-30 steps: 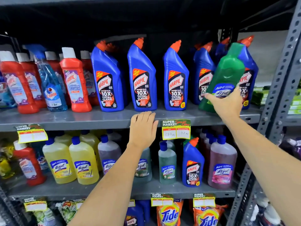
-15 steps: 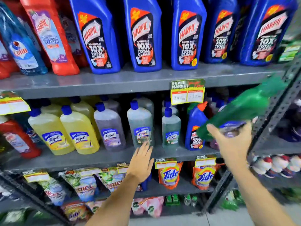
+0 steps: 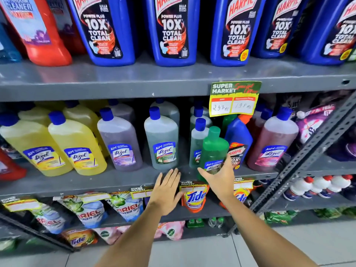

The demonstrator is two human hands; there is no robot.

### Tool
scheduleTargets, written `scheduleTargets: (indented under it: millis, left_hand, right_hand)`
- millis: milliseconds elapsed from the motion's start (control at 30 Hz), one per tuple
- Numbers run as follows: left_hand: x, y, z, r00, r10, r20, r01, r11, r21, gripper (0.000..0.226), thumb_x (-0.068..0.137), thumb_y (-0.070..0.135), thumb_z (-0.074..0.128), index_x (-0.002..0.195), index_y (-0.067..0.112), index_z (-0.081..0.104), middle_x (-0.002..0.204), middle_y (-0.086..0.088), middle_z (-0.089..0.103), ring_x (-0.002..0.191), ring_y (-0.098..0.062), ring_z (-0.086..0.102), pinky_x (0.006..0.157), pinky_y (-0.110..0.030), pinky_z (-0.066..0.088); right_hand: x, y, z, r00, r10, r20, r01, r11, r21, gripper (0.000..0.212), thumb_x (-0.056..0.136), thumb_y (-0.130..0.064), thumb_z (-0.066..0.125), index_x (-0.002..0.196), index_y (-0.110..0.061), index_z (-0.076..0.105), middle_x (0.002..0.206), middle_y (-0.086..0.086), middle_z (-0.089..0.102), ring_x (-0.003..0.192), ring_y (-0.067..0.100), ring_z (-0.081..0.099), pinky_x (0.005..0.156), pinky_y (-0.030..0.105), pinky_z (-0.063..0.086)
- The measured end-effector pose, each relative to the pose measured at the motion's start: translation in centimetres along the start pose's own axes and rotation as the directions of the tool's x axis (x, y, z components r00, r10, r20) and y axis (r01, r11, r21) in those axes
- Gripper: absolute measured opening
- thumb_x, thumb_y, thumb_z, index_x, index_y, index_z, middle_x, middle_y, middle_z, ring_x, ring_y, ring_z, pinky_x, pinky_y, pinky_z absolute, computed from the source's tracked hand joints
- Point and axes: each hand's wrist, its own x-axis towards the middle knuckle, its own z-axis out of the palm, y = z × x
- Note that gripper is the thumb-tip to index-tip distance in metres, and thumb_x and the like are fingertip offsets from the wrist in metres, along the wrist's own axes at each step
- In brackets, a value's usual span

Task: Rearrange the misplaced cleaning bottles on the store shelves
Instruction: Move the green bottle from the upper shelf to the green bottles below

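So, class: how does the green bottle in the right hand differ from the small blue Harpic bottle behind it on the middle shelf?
The green bottle has a green cap; the Harpic bottle has an orange one. The green bottle is in the right hand; the Harpic bottle stands untouched on the shelf. The green bottle is rounded, the Harpic angular. Both are roughly upright.

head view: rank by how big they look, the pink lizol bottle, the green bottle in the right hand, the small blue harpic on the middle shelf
1. pink Lizol bottle
2. green bottle, held nearer the camera in the right hand, so unsure
3. small blue Harpic, partly hidden
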Motion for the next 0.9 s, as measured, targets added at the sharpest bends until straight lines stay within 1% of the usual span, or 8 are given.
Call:
scheduleTargets:
  millis: [100,200,267,367,433,600,700,900]
  left_hand:
    - [0.1,0.1,0.1,1.000,0.007,-0.029,-0.006,1.000,0.030,0.065,0.097,0.050,0.023,0.144,0.007,0.041,0.149,-0.009,0.042,0.139,-0.025,0.035,0.111,-0.051,0.022]
    - [0.1,0.0,0.1,0.999,0.006,-0.035,-0.004,0.999,0.045,0.066,0.095,0.047,0.028,0.148,0.008,0.033,0.154,-0.008,0.034,0.143,-0.025,0.026,0.114,-0.049,0.015]
    - [0.1,0.0,0.1,0.999,0.015,-0.053,-0.012,0.998,0.054,0.065,0.098,0.046,0.031,0.151,0.009,0.025,0.158,-0.007,0.025,0.145,-0.024,0.018,0.116,-0.047,0.007]
    - [0.1,0.1,0.1,0.997,0.009,-0.070,-0.006,0.999,0.039,0.064,0.100,0.044,0.039,0.152,0.010,0.020,0.160,-0.007,0.019,0.147,-0.024,0.011,0.116,-0.046,0.002]
    - [0.1,0.3,0.0,0.998,0.001,-0.070,0.001,0.999,0.040,0.065,0.101,0.044,0.039,0.152,0.011,0.018,0.160,-0.006,0.016,0.147,-0.023,0.009,0.116,-0.045,-0.001]
    - [0.0,0.7,-0.5,0.999,-0.019,-0.042,0.020,0.999,0.031,0.065,0.103,0.045,0.031,0.154,0.013,0.007,0.162,-0.004,0.005,0.148,-0.020,-0.002,0.117,-0.043,-0.007]
    - [0.0,0.9,-0.7,0.999,-0.031,-0.017,0.032,0.999,0.030,0.065,0.103,0.044,0.029,0.154,0.013,0.005,0.162,-0.003,0.002,0.147,-0.019,-0.005,0.118,-0.044,-0.006]
    - [0.0,0.9,-0.5,0.999,-0.043,0.001,0.043,0.999,0.021,0.065,0.103,0.044,0.029,0.154,0.013,0.005,0.162,-0.005,0.004,0.147,-0.020,-0.003,0.118,-0.047,-0.001]
  right_hand:
    - [0.2,0.4,1.2,1.000,0.015,0.005,-0.015,1.000,-0.004,0.089,0.059,-0.033,0.092,0.133,-0.025,0.043,0.120,-0.007,0.063,0.108,0.013,0.062,0.097,0.036,0.053]
    - [0.3,0.6,1.9,1.000,0.007,-0.015,-0.007,1.000,-0.011,0.090,0.060,-0.036,0.091,0.134,-0.023,0.041,0.125,-0.002,0.061,0.113,0.017,0.061,0.098,0.041,0.053]
    - [0.4,0.6,2.0,1.000,-0.009,-0.015,0.008,1.000,-0.027,0.090,0.062,-0.037,0.091,0.135,-0.021,0.040,0.128,-0.001,0.059,0.115,0.018,0.060,0.098,0.038,0.052]
    - [0.3,0.9,1.9,0.999,-0.041,0.008,0.041,0.998,-0.046,0.092,0.065,-0.037,0.090,0.138,-0.018,0.038,0.133,0.001,0.054,0.118,0.017,0.056,0.095,0.027,0.047]
    - [0.2,1.0,1.9,0.999,-0.043,0.017,0.044,0.998,-0.049,0.093,0.066,-0.038,0.089,0.140,-0.019,0.036,0.134,0.001,0.052,0.119,0.016,0.055,0.094,0.024,0.044]
    - [0.2,1.2,1.8,0.999,-0.027,0.037,0.028,0.999,-0.037,0.096,0.067,-0.040,0.088,0.143,-0.020,0.033,0.136,0.001,0.050,0.120,0.016,0.054,0.098,0.030,0.047]
    - [0.3,1.2,1.8,0.999,-0.021,0.043,0.023,0.999,-0.035,0.096,0.067,-0.040,0.089,0.143,-0.018,0.034,0.135,0.003,0.050,0.121,0.018,0.054,0.097,0.029,0.044]
    - [0.6,1.6,1.6,0.997,-0.017,0.076,0.020,0.999,-0.031,0.096,0.064,-0.041,0.090,0.141,-0.019,0.036,0.131,0.002,0.051,0.120,0.019,0.054,0.102,0.037,0.048]
